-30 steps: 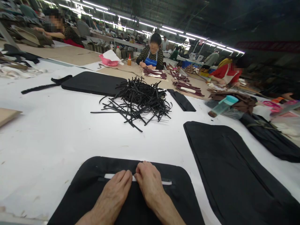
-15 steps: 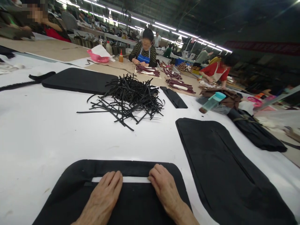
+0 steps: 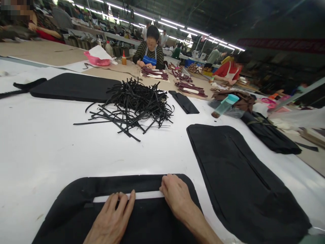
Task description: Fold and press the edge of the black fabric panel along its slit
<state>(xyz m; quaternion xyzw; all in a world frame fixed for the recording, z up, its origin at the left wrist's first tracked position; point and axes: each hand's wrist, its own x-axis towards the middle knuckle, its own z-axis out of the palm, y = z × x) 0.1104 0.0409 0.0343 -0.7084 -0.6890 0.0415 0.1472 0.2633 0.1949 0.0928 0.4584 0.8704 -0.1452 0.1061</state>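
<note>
A black fabric panel [image 3: 63, 213] with rounded corners lies flat before me, and a long narrow slot [image 3: 149, 194] near its far edge shows white through it. My left hand [image 3: 110, 217] rests palm down on the panel, its fingers spread and their tips along the slot. At the slot's right end, my right hand [image 3: 179, 198] has its fingers curled together on the fabric edge. Its fingertips are partly hidden, but they seem to pinch the panel there. Close by on the right lie stacked black panels [image 3: 243, 179] with a similar slit.
A heap of thin black strips [image 3: 138, 105] lies on the white table [image 3: 63, 152], beside a black pad [image 3: 73, 86]. Farther right are a folded black piece [image 3: 185, 102], a bottle with a turquoise lid [image 3: 224, 105] and a black bundle [image 3: 270, 132]. Co-workers sit across the table.
My left hand's fingers have spread apart, with the index finger stretched along the slot. My right hand stays at the slot's right end, its fingers curled. The view has shifted slightly.
</note>
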